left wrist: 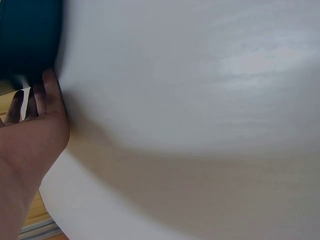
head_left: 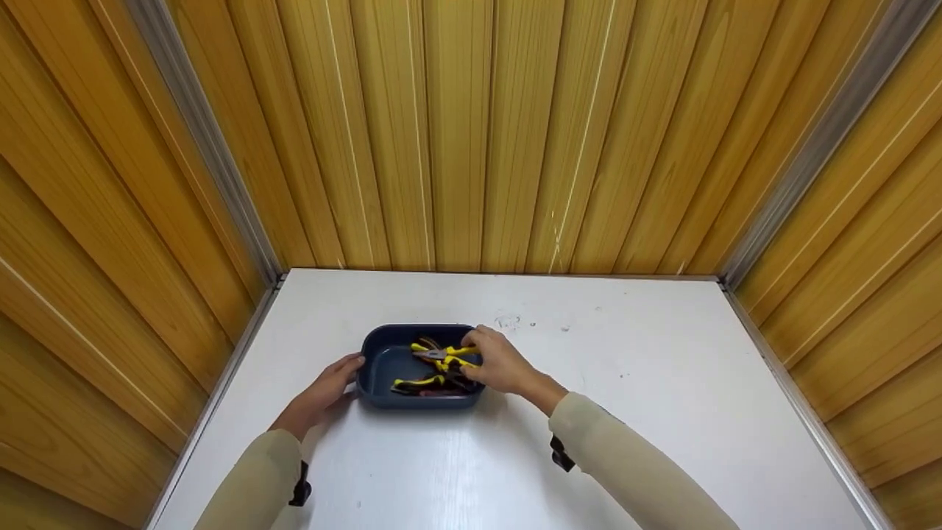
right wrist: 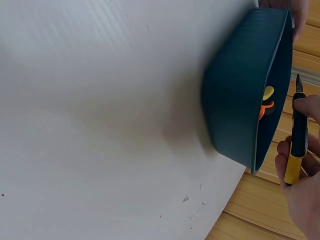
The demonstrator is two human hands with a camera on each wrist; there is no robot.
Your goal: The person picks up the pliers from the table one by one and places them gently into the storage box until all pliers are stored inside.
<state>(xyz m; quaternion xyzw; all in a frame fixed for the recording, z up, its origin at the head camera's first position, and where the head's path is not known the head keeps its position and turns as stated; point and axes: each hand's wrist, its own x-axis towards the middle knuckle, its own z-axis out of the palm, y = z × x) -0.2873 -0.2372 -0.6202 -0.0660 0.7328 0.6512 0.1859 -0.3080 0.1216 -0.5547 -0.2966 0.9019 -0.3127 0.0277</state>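
A dark blue rectangular bin [head_left: 419,403] stands on the white table. My left hand [head_left: 327,386] rests against the bin's left end, its fingers extended along the wall in the left wrist view. Over the bin's right end, my right hand [head_left: 506,364] holds needle-nose pliers [right wrist: 299,131] with yellow-and-black handles, their grey nose pointing left in the head view. Below them in the bin lie other yellow-and-black-handled tools [head_left: 418,383], partly overlapping. A yellow handle end and an orange piece [right wrist: 263,110] show above the rim in the right wrist view.
The white table [head_left: 625,442] extends around the bin, with small dark marks behind it to the right. Wood-patterned panels [head_left: 456,132] rise at the back and both sides, with grey metal posts [head_left: 213,140] at the corners.
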